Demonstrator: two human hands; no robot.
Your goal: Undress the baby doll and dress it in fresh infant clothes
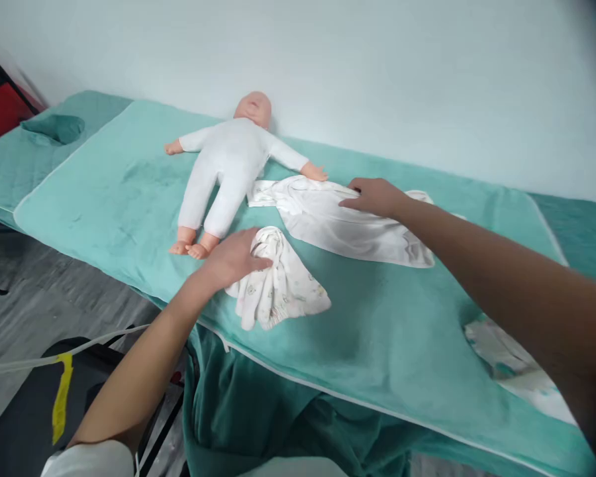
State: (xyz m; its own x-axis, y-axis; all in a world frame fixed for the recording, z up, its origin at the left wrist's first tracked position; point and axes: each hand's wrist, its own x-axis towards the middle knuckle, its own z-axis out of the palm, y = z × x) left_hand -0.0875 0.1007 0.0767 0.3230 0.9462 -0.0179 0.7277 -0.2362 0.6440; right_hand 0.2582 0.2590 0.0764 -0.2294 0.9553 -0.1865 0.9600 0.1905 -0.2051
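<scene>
Head view, listed from the hands outward; landmark, the doll [233, 149].
Left hand [233, 258]: closed on a bunched fold of the patterned cloth [283, 285], just beside the doll's feet [193, 245].
Right hand [372, 197]: fingers curled at the upper edge of the white garment [338, 222], which lies spread out beside the doll's outstretched arm; whether the fabric is pinched, cannot tell.
Handling, as judged: both textiles thin, light, soft, limp; not fragile, prone to crumple. Best hold: opposite edges, or the gathered band of the patterned cloth.
Third cloth [516, 371]: well apart from the doll, partly hidden by the right forearm.
Surface: long green bed [89, 192] under the doll, plush-looking, with a face hole [62, 129] past the doll's head side.
Room: pale wall [427, 86] behind the doll; grey floor [144, 305], black chair [94, 371] and yellow tape [62, 397] on the near side of it.
</scene>
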